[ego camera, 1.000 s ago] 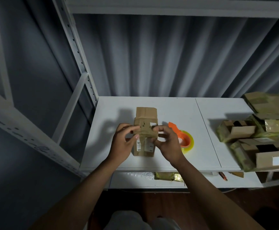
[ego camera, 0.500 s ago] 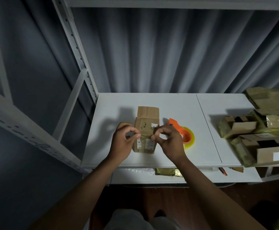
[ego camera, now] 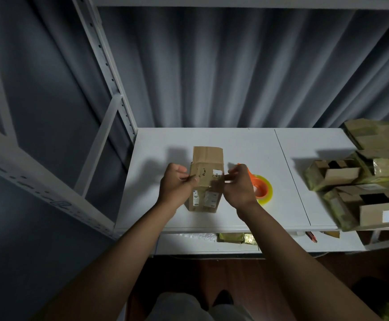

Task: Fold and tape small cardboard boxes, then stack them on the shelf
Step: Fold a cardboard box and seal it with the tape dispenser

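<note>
- The small cardboard box (ego camera: pixel 206 181) stands on the white shelf (ego camera: pixel 246 147), its far flap still up; the tape roll (ego camera: pixel 262 189) lies just to its right.
- Left hand (ego camera: pixel 177 187) and right hand (ego camera: pixel 238 188) each pinch one end of what looks like a clear strip of tape stretched across the box top.
- The box is probably light, stiff but easily dented, so it may slide; best held by its side walls.
- Finished boxes (ego camera: pixel 360 179) sit well to its right.
</note>
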